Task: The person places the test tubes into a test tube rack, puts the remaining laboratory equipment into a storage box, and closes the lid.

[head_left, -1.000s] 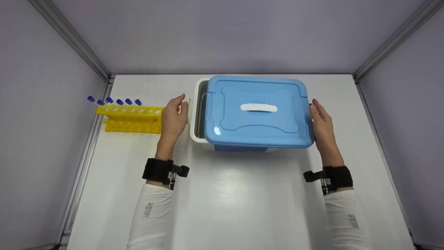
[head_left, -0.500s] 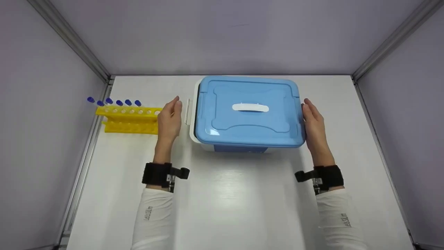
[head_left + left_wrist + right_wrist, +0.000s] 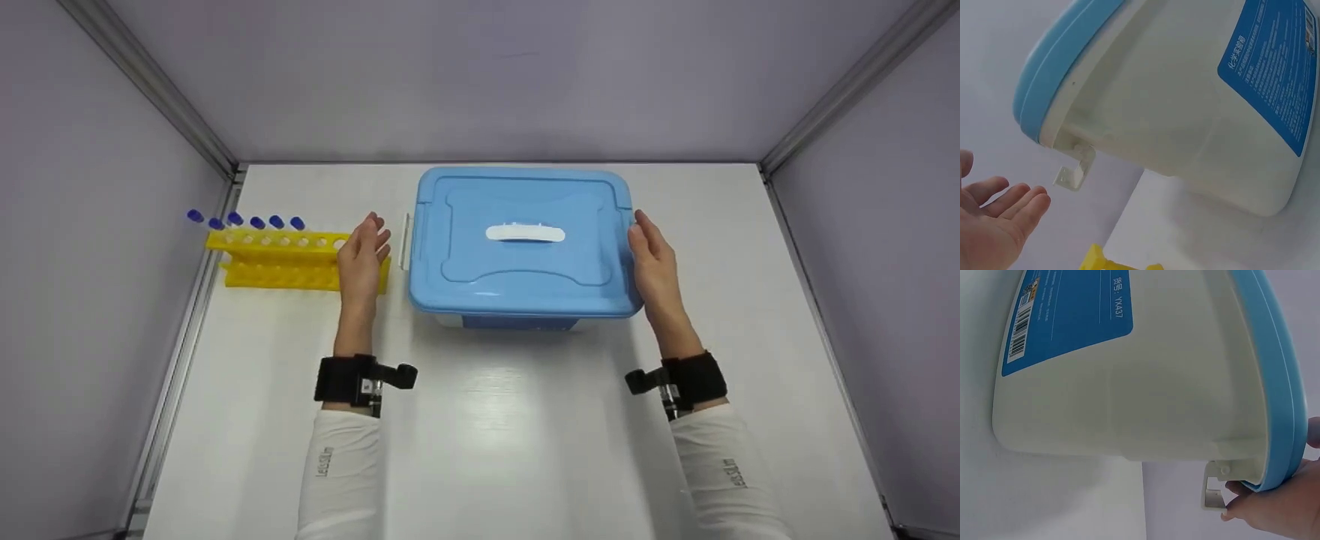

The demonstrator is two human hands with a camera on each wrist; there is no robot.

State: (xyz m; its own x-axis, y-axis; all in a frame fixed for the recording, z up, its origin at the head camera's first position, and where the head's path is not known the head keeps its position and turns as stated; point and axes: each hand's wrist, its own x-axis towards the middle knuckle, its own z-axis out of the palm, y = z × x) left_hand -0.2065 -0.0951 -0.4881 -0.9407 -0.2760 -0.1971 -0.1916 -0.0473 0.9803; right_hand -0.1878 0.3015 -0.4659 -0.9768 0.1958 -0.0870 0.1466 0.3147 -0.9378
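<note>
A light blue lid [image 3: 525, 277] with a white handle [image 3: 525, 233] covers a white plastic storage box [image 3: 1151, 101] that has a blue printed label [image 3: 1072, 320]. My right hand [image 3: 656, 266] holds the lid's right edge; in the right wrist view the thumb is at its outer side and fingertips are under the rim, beside a white latch [image 3: 1214, 489]. To the left of the box, my left hand [image 3: 361, 266] stays apart from it, palm toward it with fingers loosely extended. The left latch [image 3: 1075, 169] hangs out near those fingertips.
A yellow test tube rack [image 3: 281, 274] stands at the left, partly hidden behind my left hand. Several blue-capped tubes [image 3: 257, 223] are in its back row. Grey panels [image 3: 495, 82] enclose the white table [image 3: 487, 450] at the back and sides.
The lid has slid left with my right hand, covering the gap at the box's left end. My left hand has drawn back from the left latch and turned its palm inward.
</note>
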